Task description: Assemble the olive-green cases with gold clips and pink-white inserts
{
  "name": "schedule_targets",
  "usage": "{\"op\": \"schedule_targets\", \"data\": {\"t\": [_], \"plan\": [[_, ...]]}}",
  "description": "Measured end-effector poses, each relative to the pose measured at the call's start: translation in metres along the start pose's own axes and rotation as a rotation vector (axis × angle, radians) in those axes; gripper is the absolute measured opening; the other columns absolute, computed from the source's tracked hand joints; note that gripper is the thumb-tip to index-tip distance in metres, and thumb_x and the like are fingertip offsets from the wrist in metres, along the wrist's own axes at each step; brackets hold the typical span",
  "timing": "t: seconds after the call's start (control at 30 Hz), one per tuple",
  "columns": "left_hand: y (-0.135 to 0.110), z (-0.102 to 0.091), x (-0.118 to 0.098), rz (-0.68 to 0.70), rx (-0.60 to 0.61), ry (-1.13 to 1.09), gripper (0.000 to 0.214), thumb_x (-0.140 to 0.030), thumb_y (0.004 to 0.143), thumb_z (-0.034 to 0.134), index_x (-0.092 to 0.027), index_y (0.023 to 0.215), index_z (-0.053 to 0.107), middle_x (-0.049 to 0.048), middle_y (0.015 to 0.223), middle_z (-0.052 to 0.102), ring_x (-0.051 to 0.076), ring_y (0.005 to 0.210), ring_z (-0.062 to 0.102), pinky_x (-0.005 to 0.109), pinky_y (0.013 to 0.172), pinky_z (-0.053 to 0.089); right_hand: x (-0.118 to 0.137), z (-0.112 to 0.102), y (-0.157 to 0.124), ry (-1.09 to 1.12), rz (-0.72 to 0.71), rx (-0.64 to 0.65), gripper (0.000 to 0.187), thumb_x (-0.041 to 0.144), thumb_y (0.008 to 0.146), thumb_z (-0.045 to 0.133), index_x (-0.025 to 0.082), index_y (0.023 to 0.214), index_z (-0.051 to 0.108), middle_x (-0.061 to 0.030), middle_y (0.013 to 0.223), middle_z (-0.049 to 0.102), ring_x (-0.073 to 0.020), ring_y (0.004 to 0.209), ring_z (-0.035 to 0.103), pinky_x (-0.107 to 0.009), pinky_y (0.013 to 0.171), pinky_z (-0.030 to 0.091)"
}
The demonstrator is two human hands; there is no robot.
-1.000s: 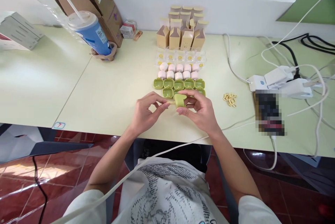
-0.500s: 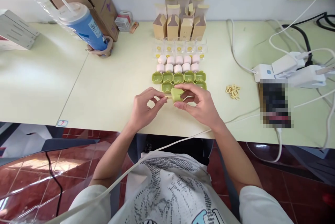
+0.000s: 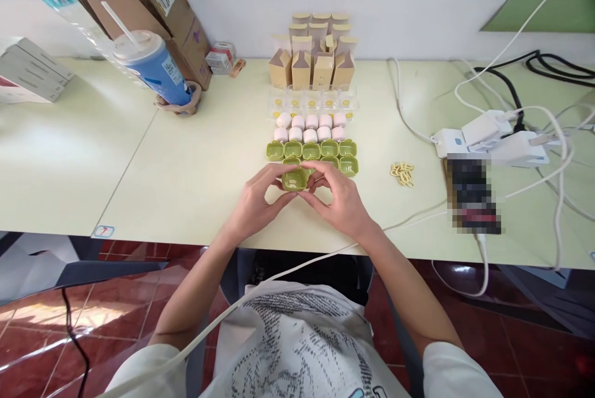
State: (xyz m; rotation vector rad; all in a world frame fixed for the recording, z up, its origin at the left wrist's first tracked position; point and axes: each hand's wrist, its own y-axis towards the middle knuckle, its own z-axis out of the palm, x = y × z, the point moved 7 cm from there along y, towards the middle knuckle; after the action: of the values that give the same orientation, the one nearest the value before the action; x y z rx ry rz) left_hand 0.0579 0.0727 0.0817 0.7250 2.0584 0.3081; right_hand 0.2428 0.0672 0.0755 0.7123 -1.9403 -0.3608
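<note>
Between both hands is a small green plastic cup [image 3: 294, 180], its hollow side facing up toward me. My left hand [image 3: 260, 196] pinches it from the left, thumb below and fingers along the top edge. From the right, my right hand [image 3: 337, 195] grips the same cup with thumb and fingertips. Just behind my fingers, rows of matching green cups [image 3: 311, 150] stand on the table, some partly covered by my hands. Beyond them are two rows of pale pink rounded pieces [image 3: 310, 135]. A small heap of yellow rings [image 3: 402, 173] lies to the right.
Clear plastic pieces [image 3: 312, 99] and open cardboard boxes [image 3: 322, 69] stand farther back. A blue drink cup [image 3: 158, 69] with a straw is at left by a brown carton [image 3: 186, 26]. At right lie a power strip [image 3: 493, 137], a phone [image 3: 473, 196] and white cables.
The green cup has turned from its side to show its hollow. My left hand has moved from a thin pale strip at the cup's side onto the cup itself. The view has tilted up.
</note>
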Motion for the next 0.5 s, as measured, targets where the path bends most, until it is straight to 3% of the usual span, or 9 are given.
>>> {"op": "schedule_targets", "data": {"t": [0.13,0.23,0.37,0.5], "plan": [[0.000,-0.026,0.014,-0.097,-0.142,0.072,0.044,-0.022,0.097,0.085,-0.027,0.139,0.074,0.0098,0.128,0.073,0.023,0.119,0.074,0.040,0.104,0.067,0.003,-0.002,-0.001,-0.106,-0.051,-0.022,0.039,0.019,0.115,0.061,0.031,0.152,0.059,-0.0123,0.139,0.074,-0.0230,0.104,0.079,-0.043,0.092,0.071],[-0.001,-0.049,0.027,-0.157,-0.224,0.074,0.045,-0.022,0.093,0.085,-0.027,0.137,0.078,0.0107,0.129,0.065,0.023,0.119,0.072,0.041,0.104,0.068,0.005,0.000,-0.001,-0.276,-0.118,-0.014,0.029,0.012,0.113,0.057,0.025,0.136,0.070,-0.0145,0.132,0.075,-0.0273,0.114,0.077,-0.046,0.096,0.069],[-0.001,-0.066,0.039,-0.189,-0.220,0.234,0.050,-0.025,0.092,0.082,-0.029,0.142,0.079,0.0099,0.127,0.069,0.024,0.112,0.072,0.042,0.100,0.067,0.013,0.001,-0.001,-0.440,-0.243,-0.065,0.022,0.005,0.109,0.060,0.021,0.114,0.075,-0.0138,0.117,0.078,-0.0268,0.102,0.071,-0.044,0.087,0.067],[-0.004,-0.072,0.058,-0.299,-0.202,0.403,0.056,-0.028,0.091,0.079,-0.026,0.146,0.074,0.0092,0.126,0.076,0.024,0.102,0.074,0.041,0.093,0.064,0.016,0.002,-0.002,-0.462,-0.288,-0.089,0.022,0.002,0.107,0.061,0.019,0.110,0.074,-0.0125,0.111,0.077,-0.0251,0.096,0.068,-0.043,0.085,0.065]]}}
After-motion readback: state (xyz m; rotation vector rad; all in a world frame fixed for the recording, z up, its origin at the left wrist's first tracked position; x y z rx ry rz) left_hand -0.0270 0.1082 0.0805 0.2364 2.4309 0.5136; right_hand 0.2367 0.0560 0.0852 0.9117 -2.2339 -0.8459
